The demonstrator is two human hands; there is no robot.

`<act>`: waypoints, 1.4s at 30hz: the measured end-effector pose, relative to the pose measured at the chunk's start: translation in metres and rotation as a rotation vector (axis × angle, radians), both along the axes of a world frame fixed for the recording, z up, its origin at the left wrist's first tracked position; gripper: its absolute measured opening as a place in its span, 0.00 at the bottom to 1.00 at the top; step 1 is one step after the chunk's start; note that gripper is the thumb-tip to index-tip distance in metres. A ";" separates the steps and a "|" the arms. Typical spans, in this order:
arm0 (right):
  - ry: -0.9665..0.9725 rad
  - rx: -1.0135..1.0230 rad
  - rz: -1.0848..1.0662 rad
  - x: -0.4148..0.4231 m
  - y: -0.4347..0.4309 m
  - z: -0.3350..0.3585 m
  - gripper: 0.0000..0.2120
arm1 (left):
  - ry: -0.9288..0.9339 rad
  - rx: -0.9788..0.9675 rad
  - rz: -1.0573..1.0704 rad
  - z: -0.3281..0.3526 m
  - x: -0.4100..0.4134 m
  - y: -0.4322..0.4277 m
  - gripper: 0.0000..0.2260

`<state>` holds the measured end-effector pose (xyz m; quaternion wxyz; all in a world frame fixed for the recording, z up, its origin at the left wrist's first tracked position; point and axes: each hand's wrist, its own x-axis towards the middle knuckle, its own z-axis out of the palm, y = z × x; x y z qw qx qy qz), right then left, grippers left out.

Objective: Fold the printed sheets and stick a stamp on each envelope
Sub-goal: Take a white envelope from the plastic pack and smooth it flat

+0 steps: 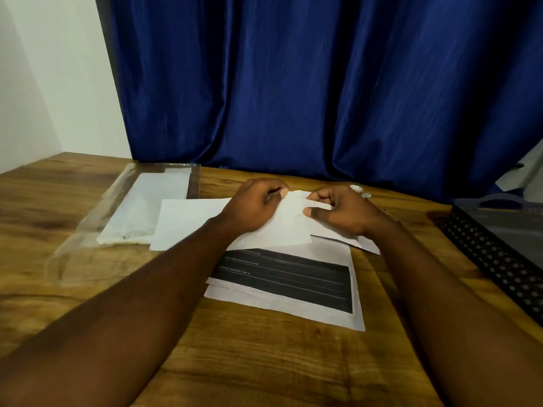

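A white folded sheet [188, 221] lies across the far middle of the wooden table [264, 362]. My left hand [254, 205] has its fingers curled on the sheet's far edge. My right hand [340, 208] pinches the paper's right part between thumb and curled fingers. Under them lies a stack of printed sheets [291, 286] with a black block and white lines. To the left, white envelopes [147, 210] sit inside a clear plastic sleeve [88, 230]. I cannot make out a stamp.
A dark blue curtain [323, 83] hangs right behind the table. A black perforated tray [499, 239] stands at the right edge. Two small shiny things [360, 190] lie just beyond my right hand. A white wall is at the left.
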<state>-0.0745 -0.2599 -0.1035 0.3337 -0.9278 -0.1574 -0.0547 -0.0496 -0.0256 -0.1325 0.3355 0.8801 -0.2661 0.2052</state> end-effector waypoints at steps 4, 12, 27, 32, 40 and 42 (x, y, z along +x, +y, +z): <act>-0.109 -0.040 0.018 -0.002 0.006 -0.001 0.14 | -0.008 0.089 0.019 -0.001 -0.003 -0.001 0.13; -0.072 -0.002 -0.071 -0.002 -0.016 -0.006 0.13 | -0.157 0.118 0.169 0.001 -0.001 0.003 0.11; -0.249 -0.127 -0.060 -0.007 0.004 -0.001 0.17 | -0.243 0.229 0.245 0.004 -0.002 -0.004 0.10; -0.216 0.012 -0.134 -0.009 -0.003 0.000 0.16 | -0.242 0.223 0.297 0.007 -0.004 -0.003 0.11; -0.213 0.185 -0.050 -0.011 0.022 -0.002 0.20 | -0.244 0.230 0.318 0.010 -0.004 -0.007 0.11; -0.245 0.213 -0.034 -0.011 0.029 -0.006 0.21 | -0.252 0.228 0.321 0.008 -0.004 -0.007 0.11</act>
